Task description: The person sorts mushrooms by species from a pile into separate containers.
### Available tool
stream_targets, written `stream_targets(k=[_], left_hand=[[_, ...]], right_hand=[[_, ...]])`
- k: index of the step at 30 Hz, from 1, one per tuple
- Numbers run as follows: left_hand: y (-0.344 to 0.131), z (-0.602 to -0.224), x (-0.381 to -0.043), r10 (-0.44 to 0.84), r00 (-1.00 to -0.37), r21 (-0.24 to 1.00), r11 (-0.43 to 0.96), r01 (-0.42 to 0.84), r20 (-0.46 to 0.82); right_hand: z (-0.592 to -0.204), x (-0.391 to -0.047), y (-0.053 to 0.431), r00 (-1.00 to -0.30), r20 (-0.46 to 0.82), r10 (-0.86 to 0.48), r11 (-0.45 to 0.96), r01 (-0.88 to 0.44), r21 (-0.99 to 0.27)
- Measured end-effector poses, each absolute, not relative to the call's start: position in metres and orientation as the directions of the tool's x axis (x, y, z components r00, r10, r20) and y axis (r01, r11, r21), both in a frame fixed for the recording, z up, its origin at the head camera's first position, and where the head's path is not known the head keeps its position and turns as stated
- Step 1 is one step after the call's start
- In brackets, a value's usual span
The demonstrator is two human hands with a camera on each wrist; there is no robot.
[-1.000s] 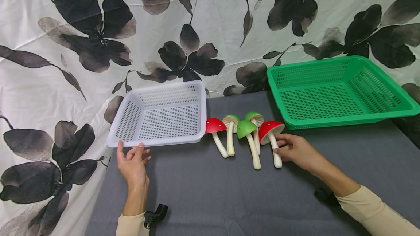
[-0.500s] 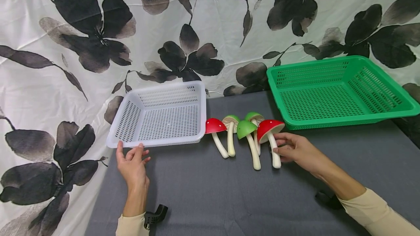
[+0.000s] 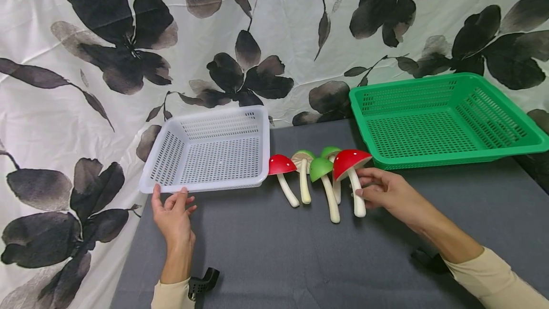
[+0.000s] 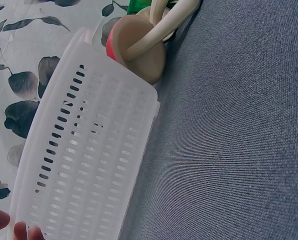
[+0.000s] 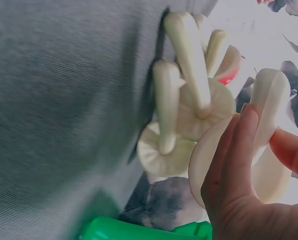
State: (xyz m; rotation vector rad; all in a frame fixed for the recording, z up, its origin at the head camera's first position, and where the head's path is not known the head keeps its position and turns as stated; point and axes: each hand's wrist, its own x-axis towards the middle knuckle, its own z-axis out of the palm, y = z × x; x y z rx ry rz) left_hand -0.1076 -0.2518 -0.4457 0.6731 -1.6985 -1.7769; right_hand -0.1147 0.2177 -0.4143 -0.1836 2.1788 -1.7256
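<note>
My right hand (image 3: 388,197) pinches the white stem of a red-capped toy mushroom (image 3: 351,161) between thumb and fingers. In the right wrist view the stem (image 5: 271,100) stands between the thumb and the straight fingers, and the held mushroom is up off the cloth. Fingertips of my left hand (image 3: 173,221) rest at the front rim of a white plastic basket (image 3: 227,186), near its left corner; nothing lies in that basket. Left of the held mushroom are a green-capped mushroom (image 3: 320,169), two more green ones behind, and another red mushroom (image 3: 280,163) against the basket's side.
A green plastic basket (image 3: 429,160), with nothing inside, stands at the back right. Grey cloth (image 3: 274,261) covers the table. Behind it hangs a white curtain (image 3: 309,75) with dark flowers. Black straps (image 3: 205,280) sit at the wrists.
The right hand has lifted the red mushroom a little and drawn it slightly left, over the green mushroom at the back. The left hand and both baskets stay where they were.
</note>
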Motion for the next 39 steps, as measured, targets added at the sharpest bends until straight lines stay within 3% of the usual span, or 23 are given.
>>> stream_targets(k=[8,39], left_hand=[[-0.252,-0.444,-0.107,-0.71,-0.704,0.998,-0.023,0.05,0.019],[-0.252,-0.442,-0.105,-0.704,-0.71,0.999,-0.001,0.037,0.026]], right_hand=[[-0.4,-0.121,0.215,-0.924,-0.147,-0.353,0.23,0.066,-0.971],[-0.367,-0.163,0.164,-0.913,-0.141,-0.384,0.143,0.091,-0.985]])
